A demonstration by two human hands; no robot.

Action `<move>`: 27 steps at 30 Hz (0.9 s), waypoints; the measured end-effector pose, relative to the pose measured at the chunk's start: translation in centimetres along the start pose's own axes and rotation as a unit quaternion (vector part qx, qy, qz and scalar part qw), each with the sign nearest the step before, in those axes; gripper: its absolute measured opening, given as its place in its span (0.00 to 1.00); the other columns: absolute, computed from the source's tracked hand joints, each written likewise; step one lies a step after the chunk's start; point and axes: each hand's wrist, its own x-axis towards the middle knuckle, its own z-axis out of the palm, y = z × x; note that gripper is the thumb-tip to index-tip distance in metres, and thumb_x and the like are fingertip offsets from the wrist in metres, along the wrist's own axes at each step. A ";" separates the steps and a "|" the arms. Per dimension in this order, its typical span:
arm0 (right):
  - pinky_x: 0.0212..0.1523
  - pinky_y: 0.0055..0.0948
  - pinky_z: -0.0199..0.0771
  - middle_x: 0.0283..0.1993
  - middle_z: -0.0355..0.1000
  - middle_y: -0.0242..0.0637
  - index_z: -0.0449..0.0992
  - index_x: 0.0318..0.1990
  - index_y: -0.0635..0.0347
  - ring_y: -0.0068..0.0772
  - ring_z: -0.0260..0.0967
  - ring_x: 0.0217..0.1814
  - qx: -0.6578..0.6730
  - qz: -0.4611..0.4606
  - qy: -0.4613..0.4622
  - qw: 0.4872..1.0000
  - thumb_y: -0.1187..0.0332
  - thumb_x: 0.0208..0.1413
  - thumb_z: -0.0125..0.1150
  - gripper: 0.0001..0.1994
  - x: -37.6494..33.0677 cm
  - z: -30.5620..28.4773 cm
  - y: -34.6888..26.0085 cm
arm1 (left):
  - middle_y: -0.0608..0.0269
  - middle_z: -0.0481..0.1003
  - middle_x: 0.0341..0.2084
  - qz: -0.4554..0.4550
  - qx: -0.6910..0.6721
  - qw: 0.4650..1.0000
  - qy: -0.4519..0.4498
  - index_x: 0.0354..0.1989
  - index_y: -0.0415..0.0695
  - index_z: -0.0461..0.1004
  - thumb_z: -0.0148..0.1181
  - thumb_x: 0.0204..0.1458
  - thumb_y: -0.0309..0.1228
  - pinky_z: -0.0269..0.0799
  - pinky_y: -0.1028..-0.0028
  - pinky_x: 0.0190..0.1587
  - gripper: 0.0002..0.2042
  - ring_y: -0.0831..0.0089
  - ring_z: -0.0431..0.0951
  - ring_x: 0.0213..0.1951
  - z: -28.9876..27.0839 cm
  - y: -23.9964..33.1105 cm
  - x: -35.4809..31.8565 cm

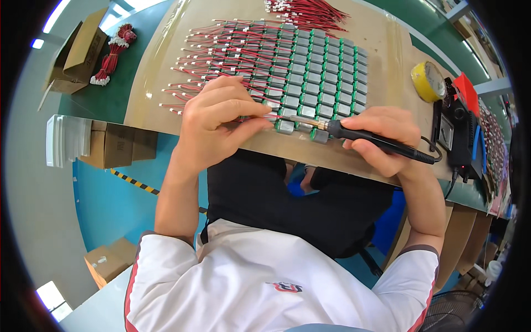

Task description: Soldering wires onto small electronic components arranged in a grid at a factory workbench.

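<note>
My right hand is wrapped round the black handle of a soldering iron. Its metal tip points left and reaches the near edge of a grid of small grey battery cells with green circuit strips. My left hand pinches a thin red-and-black wire lead close to the iron's tip. Whether tip and wire touch is too small to tell. Red-and-black leads with white connectors run from the cells on the left side of the grid; cells on the right have no leads.
Loose leads lie at the table's far side. On the right are yellow tape, a black soldering station and its cord. A bundle of leads and an open carton sit at the far left. The brown-covered table ends before my lap.
</note>
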 end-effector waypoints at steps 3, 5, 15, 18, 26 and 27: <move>0.35 0.34 0.81 0.37 0.84 0.45 0.85 0.47 0.67 0.43 0.83 0.33 0.007 0.007 -0.002 1.000 0.75 0.52 0.73 0.14 -0.1 0.1 0.1 | 0.66 0.78 0.25 -0.002 0.003 1.000 -0.028 0.32 0.43 0.86 0.80 0.39 0.21 0.76 0.57 0.56 0.11 0.65 0.79 0.34 -0.3 -0.2 -0.3; 0.36 0.34 0.81 0.37 0.84 0.46 0.85 0.47 0.67 0.44 0.83 0.34 0.009 0.011 -0.005 1.000 0.75 0.52 0.73 0.14 -0.2 0.1 0.1 | 0.65 0.78 0.26 -0.006 -0.001 0.999 -0.037 0.31 0.43 0.86 0.79 0.39 0.21 0.76 0.56 0.57 0.10 0.65 0.79 0.35 -0.4 -0.1 -0.3; 0.36 0.34 0.82 0.38 0.85 0.47 0.86 0.47 0.67 0.44 0.83 0.34 0.012 0.006 -0.032 0.999 0.74 0.51 0.73 0.15 0.2 0.0 -0.2 | 0.64 0.79 0.30 -0.025 -0.005 0.997 -0.079 0.27 0.41 0.81 0.75 0.39 0.19 0.72 0.54 0.61 0.08 0.62 0.77 0.38 -0.6 0.1 -0.5; 0.35 0.34 0.81 0.38 0.85 0.47 0.86 0.46 0.67 0.44 0.83 0.34 0.016 -0.004 -0.034 0.999 0.74 0.50 0.73 0.15 0.1 0.1 0.0 | 0.64 0.79 0.30 -0.021 0.000 0.996 -0.083 0.27 0.42 0.81 0.75 0.39 0.19 0.72 0.55 0.61 0.08 0.62 0.77 0.37 -0.6 0.1 -0.4; 0.35 0.33 0.82 0.37 0.85 0.47 0.86 0.46 0.66 0.43 0.83 0.33 0.021 -0.013 -0.030 0.999 0.73 0.50 0.73 0.15 0.1 0.3 0.2 | 0.63 0.78 0.30 -0.024 0.011 0.997 -0.076 0.27 0.42 0.81 0.75 0.39 0.20 0.73 0.58 0.58 0.09 0.62 0.76 0.37 -0.3 0.0 -0.6; 0.35 0.33 0.82 0.37 0.85 0.47 0.86 0.46 0.66 0.43 0.83 0.33 0.022 -0.013 -0.030 0.999 0.73 0.50 0.73 0.15 0.1 0.3 0.2 | 0.64 0.78 0.30 -0.014 0.013 0.997 -0.072 0.27 0.42 0.81 0.76 0.39 0.20 0.73 0.59 0.57 0.09 0.62 0.76 0.37 -0.3 0.0 -0.6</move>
